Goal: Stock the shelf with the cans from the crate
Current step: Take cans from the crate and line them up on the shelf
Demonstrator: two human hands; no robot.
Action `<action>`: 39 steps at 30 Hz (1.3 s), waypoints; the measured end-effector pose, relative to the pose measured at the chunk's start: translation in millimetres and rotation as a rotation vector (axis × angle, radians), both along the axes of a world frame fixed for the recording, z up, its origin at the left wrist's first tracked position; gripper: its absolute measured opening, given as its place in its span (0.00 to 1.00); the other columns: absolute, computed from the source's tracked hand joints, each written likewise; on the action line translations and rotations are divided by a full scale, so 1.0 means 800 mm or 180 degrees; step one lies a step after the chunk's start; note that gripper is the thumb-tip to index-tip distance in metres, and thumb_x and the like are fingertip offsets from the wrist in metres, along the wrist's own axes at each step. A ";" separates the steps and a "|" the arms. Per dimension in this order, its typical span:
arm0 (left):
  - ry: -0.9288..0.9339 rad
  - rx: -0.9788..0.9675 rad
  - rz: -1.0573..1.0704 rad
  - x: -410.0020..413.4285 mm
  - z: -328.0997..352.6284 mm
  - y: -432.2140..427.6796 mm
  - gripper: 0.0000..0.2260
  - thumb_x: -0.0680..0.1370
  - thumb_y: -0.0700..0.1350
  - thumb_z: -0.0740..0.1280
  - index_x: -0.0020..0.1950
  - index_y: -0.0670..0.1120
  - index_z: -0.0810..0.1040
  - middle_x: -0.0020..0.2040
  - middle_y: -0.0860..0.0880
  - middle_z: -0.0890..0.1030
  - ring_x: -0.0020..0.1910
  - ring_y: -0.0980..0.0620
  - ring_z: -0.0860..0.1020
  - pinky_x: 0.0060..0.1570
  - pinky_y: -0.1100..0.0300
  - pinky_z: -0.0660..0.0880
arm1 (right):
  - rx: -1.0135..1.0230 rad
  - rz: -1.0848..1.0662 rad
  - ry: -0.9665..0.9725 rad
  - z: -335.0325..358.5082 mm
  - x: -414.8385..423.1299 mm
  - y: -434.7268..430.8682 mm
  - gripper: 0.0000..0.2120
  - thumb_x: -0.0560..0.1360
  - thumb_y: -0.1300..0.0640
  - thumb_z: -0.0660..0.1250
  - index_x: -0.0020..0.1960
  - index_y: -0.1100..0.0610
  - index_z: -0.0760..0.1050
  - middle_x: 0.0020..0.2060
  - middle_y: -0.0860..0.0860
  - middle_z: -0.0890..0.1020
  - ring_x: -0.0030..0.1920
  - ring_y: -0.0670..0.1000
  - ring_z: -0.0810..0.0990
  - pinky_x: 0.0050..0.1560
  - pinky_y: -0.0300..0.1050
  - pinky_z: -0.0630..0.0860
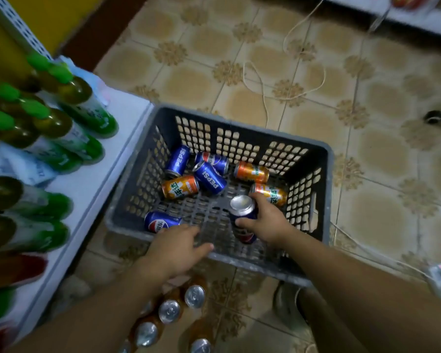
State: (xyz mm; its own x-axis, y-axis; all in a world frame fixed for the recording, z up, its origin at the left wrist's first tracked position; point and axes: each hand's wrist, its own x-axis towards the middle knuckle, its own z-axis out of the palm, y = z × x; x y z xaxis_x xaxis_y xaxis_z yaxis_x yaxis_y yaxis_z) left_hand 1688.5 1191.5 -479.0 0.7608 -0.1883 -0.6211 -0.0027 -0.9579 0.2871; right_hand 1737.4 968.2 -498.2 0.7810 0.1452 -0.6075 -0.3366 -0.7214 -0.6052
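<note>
A grey plastic crate (323, 159) stands on the tiled floor beside a white shelf (92, 179). Inside lie several cans: blue Pepsi cans (210, 177) and orange cans (180, 187). My right hand (264, 222) grips an upright blue Pepsi can (242, 215) inside the crate near its front wall. My left hand (180, 247) reaches over the front rim with fingers spread, just right of a blue can (161, 221) lying in the front left corner; it holds nothing.
Green-capped bottles (69, 115) fill the shelf on the left. Several orange cans (169, 310) stand upright on the floor below my left arm. A thin white cord (265, 98) runs across the tiles behind the crate. A shoe (287, 301) shows under my right arm.
</note>
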 end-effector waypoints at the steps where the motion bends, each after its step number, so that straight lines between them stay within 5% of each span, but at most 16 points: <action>1: -0.0037 -0.0126 0.0186 -0.002 0.018 0.000 0.26 0.76 0.65 0.60 0.68 0.51 0.72 0.64 0.50 0.75 0.63 0.49 0.73 0.60 0.53 0.71 | 0.0157 -0.0110 -0.0155 0.029 0.001 0.008 0.35 0.71 0.48 0.74 0.72 0.50 0.61 0.63 0.49 0.74 0.61 0.51 0.75 0.58 0.45 0.73; 4: -0.0094 -0.0696 0.0887 -0.007 0.086 0.001 0.30 0.75 0.61 0.65 0.73 0.50 0.66 0.70 0.51 0.71 0.67 0.50 0.71 0.62 0.57 0.69 | 0.0622 -0.0378 -0.0577 0.119 -0.001 0.036 0.33 0.71 0.51 0.75 0.71 0.47 0.63 0.58 0.45 0.74 0.58 0.48 0.75 0.57 0.44 0.74; 8: -0.0450 -0.1594 0.1429 -0.020 0.178 0.017 0.31 0.72 0.56 0.72 0.72 0.52 0.67 0.65 0.55 0.74 0.64 0.54 0.73 0.62 0.57 0.71 | 0.1028 -0.0463 -0.0948 0.228 -0.012 0.082 0.31 0.70 0.47 0.74 0.69 0.44 0.65 0.61 0.46 0.75 0.58 0.49 0.76 0.58 0.50 0.77; 15: -0.1254 -0.2557 0.1959 -0.089 0.351 0.089 0.25 0.71 0.41 0.75 0.61 0.54 0.65 0.50 0.63 0.74 0.49 0.66 0.75 0.38 0.78 0.70 | 0.1790 -0.0259 -0.1464 0.409 -0.065 0.179 0.27 0.71 0.50 0.74 0.67 0.46 0.69 0.58 0.48 0.77 0.55 0.50 0.79 0.56 0.53 0.79; 19: -0.1906 -0.2556 0.2347 -0.144 0.422 0.147 0.27 0.68 0.40 0.77 0.62 0.50 0.69 0.52 0.57 0.78 0.50 0.62 0.77 0.40 0.72 0.72 | 0.2321 -0.0017 -0.1435 0.482 -0.105 0.242 0.21 0.73 0.56 0.72 0.63 0.51 0.69 0.57 0.53 0.77 0.53 0.53 0.81 0.51 0.52 0.81; 25: -0.2603 -0.2301 0.2626 -0.247 0.511 0.239 0.28 0.65 0.37 0.78 0.59 0.53 0.71 0.50 0.52 0.78 0.40 0.59 0.78 0.40 0.68 0.74 | 0.2313 0.0951 -0.1176 0.551 -0.158 0.322 0.27 0.71 0.58 0.75 0.66 0.54 0.67 0.56 0.55 0.77 0.51 0.55 0.82 0.48 0.51 0.82; 31: -0.2810 -0.3381 0.3144 -0.346 0.575 0.299 0.26 0.70 0.28 0.70 0.62 0.51 0.73 0.59 0.50 0.73 0.49 0.46 0.81 0.46 0.50 0.81 | 0.2165 0.1928 -0.0609 0.587 -0.218 0.390 0.34 0.55 0.49 0.76 0.59 0.56 0.74 0.53 0.57 0.82 0.51 0.56 0.83 0.48 0.50 0.79; 39: -0.3253 -0.3476 0.3379 -0.426 0.605 0.349 0.31 0.72 0.30 0.70 0.69 0.52 0.67 0.60 0.49 0.75 0.57 0.48 0.78 0.54 0.50 0.78 | 0.2321 0.2695 -0.0586 0.620 -0.302 0.474 0.20 0.73 0.59 0.73 0.62 0.52 0.72 0.56 0.53 0.82 0.54 0.53 0.83 0.53 0.47 0.80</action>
